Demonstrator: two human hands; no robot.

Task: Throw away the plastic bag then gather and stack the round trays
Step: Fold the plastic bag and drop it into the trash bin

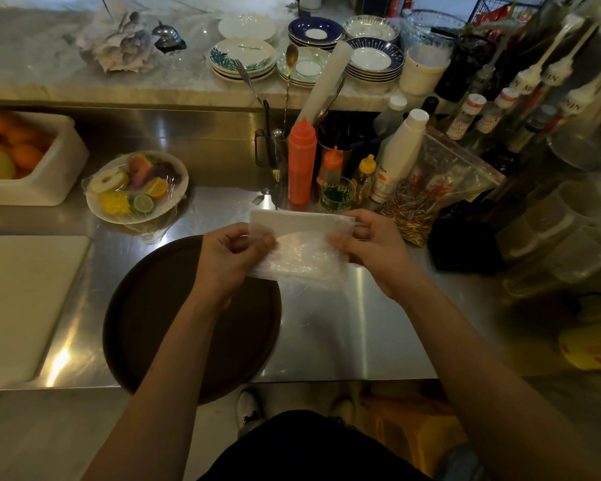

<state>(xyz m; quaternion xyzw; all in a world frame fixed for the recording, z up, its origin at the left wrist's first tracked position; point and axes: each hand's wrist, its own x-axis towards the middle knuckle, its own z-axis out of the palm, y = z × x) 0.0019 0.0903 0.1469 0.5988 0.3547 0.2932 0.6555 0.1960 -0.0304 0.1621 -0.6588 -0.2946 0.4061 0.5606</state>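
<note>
Both hands, left and right, pinch the bag at frame centre above the tray; light, limp, slippery, so bunch it.

Both my bare forearms reach forward and angle inward, so my hands meet in front of me at about the same height. My left hand is curled, thumb on top pressing toward the bent fingers in a pinch grip. My right hand mirrors it, thumb pointing left, fingers folded underneath. The two stay a little apart, knuckles facing outward.
</note>
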